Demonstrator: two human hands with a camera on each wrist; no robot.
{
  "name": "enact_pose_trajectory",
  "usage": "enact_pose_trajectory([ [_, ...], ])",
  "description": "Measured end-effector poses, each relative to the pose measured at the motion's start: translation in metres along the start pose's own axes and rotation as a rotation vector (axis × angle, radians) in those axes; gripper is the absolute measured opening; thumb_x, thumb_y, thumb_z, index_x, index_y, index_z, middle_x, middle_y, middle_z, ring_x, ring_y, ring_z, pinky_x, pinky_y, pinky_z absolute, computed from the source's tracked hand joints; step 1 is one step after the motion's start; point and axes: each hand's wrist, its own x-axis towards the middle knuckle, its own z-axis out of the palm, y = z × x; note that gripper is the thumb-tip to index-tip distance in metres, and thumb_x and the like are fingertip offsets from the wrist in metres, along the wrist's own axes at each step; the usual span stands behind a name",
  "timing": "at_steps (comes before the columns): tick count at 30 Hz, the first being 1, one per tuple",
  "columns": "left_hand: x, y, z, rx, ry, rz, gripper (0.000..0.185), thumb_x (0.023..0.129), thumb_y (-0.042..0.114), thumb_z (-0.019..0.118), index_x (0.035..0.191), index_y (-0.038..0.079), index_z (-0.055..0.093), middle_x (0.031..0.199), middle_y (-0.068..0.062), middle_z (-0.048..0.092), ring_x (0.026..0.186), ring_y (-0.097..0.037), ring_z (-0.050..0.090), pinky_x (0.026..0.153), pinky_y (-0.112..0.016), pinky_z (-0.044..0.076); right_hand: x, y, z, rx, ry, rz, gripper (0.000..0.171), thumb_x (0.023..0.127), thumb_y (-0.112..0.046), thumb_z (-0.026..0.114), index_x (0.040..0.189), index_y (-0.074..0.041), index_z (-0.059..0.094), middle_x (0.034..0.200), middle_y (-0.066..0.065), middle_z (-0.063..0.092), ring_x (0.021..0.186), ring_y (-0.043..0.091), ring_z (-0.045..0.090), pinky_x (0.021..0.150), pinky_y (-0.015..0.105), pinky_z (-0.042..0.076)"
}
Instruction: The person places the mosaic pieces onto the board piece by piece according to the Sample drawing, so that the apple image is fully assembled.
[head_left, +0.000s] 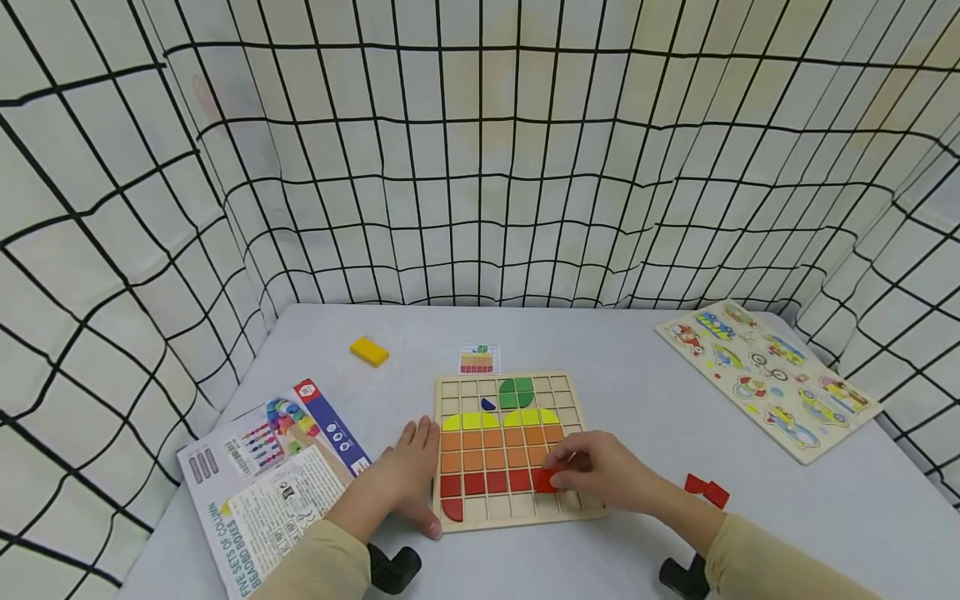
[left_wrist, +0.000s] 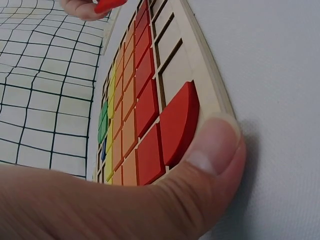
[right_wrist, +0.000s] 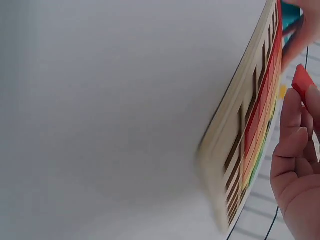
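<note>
From the head camera, a wooden grid board [head_left: 517,450] lies at the middle of the grey tabletop [head_left: 637,392], partly filled with green, yellow, orange and red tiles. The right hand [head_left: 600,471] pinches a red tile [head_left: 545,480] over the board's red row, at about 4 o'clock of the board's centre. The left hand [head_left: 408,479], fingers straight, rests against the board's 9 o'clock edge. Two loose red pieces [head_left: 707,489] lie at 3 o'clock of the right hand, a booklet [head_left: 262,483] at 9 o'clock, a yellow block [head_left: 369,351] at 11 o'clock, a vehicle puzzle [head_left: 765,375] at 2 o'clock.

The left wrist view shows the thumb [left_wrist: 210,160] pressing the board's corner beside a red quarter-round piece [left_wrist: 179,122].

The right wrist view shows fingertips [right_wrist: 292,125] gripping the red tile beside the board's edge.
</note>
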Motion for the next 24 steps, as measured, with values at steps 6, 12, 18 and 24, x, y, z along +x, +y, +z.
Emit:
enact_pose_trajectory([
  [6,-0.001,0.001,-0.001,-0.004,-0.006,-0.013,0.127,0.061,0.032,0.098,0.157,-0.010,0.025,0.167,-0.029,0.020,0.156,-0.049,0.016,0.116,-0.067,0.032,0.025,-0.024,0.031,-0.019,-0.044,-0.008,0.005,0.090,-0.009,0.078,0.094,-0.010,0.077,0.091,-0.002,0.075,0.077,0.009,0.063,0.071,0.015,0.054],
  [12,0.001,0.002,-0.001,-0.022,-0.019,-0.022,0.125,0.062,0.030,0.097,0.157,-0.008,0.026,0.167,-0.028,0.020,0.156,-0.048,0.015,0.117,-0.067,0.031,0.037,-0.038,0.050,-0.022,-0.067,0.012,0.003,0.090,-0.013,0.079,0.090,-0.010,0.078,0.084,-0.006,0.074,0.077,0.008,0.059,0.068,0.016,0.051],
  [18,0.002,0.001,0.001,-0.031,-0.021,-0.029,0.126,0.063,0.031,0.097,0.158,-0.008,0.025,0.168,-0.028,0.019,0.156,-0.047,0.015,0.118,-0.067,0.030,0.043,-0.041,0.059,-0.051,-0.085,0.012,0.002,0.090,-0.012,0.078,0.091,-0.010,0.079,0.081,-0.009,0.072,0.073,0.005,0.057,0.066,0.016,0.049],
  [24,0.002,0.001,0.000,-0.032,-0.025,-0.029,0.126,0.063,0.031,0.098,0.158,-0.008,0.024,0.168,-0.027,0.019,0.156,-0.048,0.014,0.119,-0.067,0.029,0.046,-0.043,0.065,-0.117,-0.081,-0.026,0.004,0.091,-0.012,0.078,0.087,-0.012,0.080,0.077,-0.009,0.071,0.068,0.003,0.051,0.059,0.016,0.044],
])
